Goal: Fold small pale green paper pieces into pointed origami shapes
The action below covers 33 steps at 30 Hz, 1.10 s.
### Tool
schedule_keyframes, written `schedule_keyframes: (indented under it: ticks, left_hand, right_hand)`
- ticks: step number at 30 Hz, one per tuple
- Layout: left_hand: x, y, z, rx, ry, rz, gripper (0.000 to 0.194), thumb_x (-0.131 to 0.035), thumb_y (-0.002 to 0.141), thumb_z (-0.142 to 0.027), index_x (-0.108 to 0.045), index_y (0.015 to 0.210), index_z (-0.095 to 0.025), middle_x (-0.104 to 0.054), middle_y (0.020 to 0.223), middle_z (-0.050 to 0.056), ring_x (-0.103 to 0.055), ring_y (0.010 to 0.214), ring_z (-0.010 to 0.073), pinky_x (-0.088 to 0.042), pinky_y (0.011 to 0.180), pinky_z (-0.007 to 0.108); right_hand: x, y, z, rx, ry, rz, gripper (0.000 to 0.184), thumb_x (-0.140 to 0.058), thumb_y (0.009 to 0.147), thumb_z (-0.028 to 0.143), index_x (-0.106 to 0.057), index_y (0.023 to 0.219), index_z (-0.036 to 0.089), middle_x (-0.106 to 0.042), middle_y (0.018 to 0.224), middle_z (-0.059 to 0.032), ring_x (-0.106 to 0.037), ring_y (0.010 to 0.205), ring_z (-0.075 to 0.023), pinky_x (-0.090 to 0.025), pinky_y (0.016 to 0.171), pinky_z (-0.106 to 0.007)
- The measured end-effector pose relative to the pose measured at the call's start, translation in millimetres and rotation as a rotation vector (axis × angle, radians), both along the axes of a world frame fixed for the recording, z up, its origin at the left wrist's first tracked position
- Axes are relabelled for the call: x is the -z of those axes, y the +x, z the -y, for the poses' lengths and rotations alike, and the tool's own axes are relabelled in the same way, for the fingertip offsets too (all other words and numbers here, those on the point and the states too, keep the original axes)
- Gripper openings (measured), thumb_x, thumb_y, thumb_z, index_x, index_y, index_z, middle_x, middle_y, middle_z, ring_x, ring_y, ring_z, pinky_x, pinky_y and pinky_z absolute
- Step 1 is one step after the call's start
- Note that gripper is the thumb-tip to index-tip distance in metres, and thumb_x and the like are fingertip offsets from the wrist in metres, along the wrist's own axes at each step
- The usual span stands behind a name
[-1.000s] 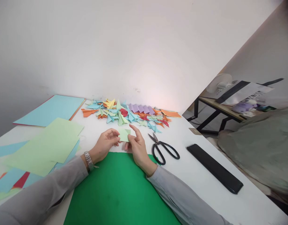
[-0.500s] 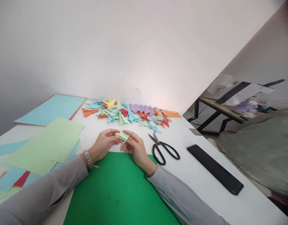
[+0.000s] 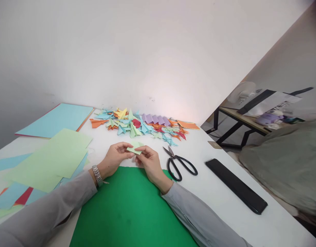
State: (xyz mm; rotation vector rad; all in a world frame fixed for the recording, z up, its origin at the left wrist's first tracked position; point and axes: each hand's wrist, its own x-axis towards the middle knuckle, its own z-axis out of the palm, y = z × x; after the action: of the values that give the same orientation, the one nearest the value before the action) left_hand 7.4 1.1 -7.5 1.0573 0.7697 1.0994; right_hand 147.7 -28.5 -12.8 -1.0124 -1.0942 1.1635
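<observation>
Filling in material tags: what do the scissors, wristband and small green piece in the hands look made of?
Scissors: blades probably steel, dull grey; handles slightly shiny, smooth black, perhaps plastic-coated.
Wristband: silvery, glinting links suggest metal.
Small green piece: matte paper or thin card, judging by its thin edges and fold.

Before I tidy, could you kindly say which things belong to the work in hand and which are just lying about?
Job: small green paper in left hand and right hand; perhaps the folded pieces.
Apparently lying about: scissors, black object, white bag.
</observation>
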Motion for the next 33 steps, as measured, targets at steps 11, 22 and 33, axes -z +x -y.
schedule_keyframes:
  ticks: [11,22,33]
  left_hand:
    - [-0.7,1.9,0.9,-0.078,0.051,-0.077,0.016,-0.072,0.058,-0.019,-0.068,0.072,-0.014,-0.064,0.061,0.000,-0.058,0.057,0.0122,-0.045,0.062,0.027]
    - [0.0,2.2,0.3,-0.117,0.109,-0.146,0.008,-0.069,0.058,-0.017,-0.070,0.066,-0.016,-0.065,0.063,0.001,-0.054,0.056,0.0109,-0.045,0.059,0.026]
    - [-0.2,2.0,0.3,-0.125,0.028,-0.075,0.015,-0.072,0.057,-0.018,-0.071,0.071,-0.013,-0.066,0.057,0.002,-0.057,0.054,0.0121,-0.045,0.058,0.026]
  right_hand:
    - [3.0,2.2,-2.7,0.073,0.086,0.107,0.018,-0.066,0.063,0.019,-0.069,0.081,0.021,-0.053,0.064,0.0035,-0.046,0.049,-0.0081,-0.041,0.045,-0.022]
    - [3.6,2.7,-1.2,0.010,0.126,0.263,0.036,-0.054,0.068,0.013,-0.069,0.097,0.027,-0.053,0.082,-0.0012,-0.046,0.056,-0.0102,-0.043,0.048,-0.024]
    - [3.8,3.1,-3.5,0.130,0.004,0.160,0.025,-0.055,0.060,0.014,-0.073,0.075,0.021,-0.065,0.067,0.0002,-0.051,0.052,-0.0116,-0.041,0.050,-0.026]
